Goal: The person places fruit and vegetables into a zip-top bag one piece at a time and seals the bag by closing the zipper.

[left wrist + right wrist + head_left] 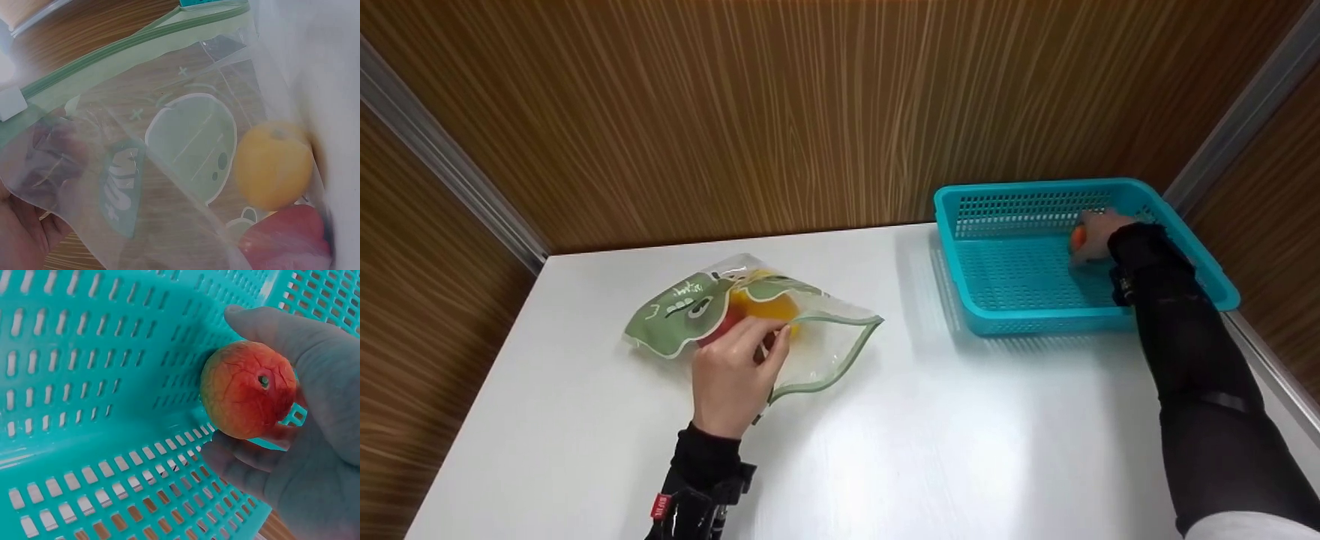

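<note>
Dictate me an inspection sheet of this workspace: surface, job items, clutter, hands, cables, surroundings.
Surface: white table, with glare near the front.
Job items: green-printed clear bag holding a yellow-orange round item and a red item; turquoise basket to its right, with a red-orange fruit inside.
Clutter: nothing seen.
Hands: left hand pinches the bag's edge; right hand is around the fruit, firmness of hold unclear.
Cables: nothing seen lying on the table.
Surroundings: wood-grain panels on three sides, metal strips at the corners.
</note>
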The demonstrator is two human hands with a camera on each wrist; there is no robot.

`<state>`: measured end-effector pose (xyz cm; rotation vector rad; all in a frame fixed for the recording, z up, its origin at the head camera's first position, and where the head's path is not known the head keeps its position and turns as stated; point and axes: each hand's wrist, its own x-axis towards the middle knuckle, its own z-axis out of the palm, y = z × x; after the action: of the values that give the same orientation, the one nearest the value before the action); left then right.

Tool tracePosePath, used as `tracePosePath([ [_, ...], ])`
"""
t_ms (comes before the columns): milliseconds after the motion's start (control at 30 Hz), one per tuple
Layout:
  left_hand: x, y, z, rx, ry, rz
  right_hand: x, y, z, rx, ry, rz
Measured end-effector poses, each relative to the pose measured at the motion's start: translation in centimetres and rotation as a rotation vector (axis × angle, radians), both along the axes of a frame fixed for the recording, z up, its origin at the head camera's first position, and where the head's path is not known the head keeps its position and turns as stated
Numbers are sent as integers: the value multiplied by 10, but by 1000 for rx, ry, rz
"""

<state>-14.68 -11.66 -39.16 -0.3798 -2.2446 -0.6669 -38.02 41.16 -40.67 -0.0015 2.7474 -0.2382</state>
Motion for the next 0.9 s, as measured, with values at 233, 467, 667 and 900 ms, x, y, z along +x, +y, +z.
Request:
tracePosePath([
  [233, -1, 1, 0, 4, 16, -2, -8, 9, -11, -27, -69, 28],
  [467, -1, 0, 0, 7, 9, -10, 0, 4, -2, -4, -53, 53],
  [667, -1, -2, 1, 6, 7, -6, 4, -9, 17, -9, 28, 64],
  [900, -2, -2, 2, 6, 11, -8, 14, -26, 42, -27, 114, 124],
])
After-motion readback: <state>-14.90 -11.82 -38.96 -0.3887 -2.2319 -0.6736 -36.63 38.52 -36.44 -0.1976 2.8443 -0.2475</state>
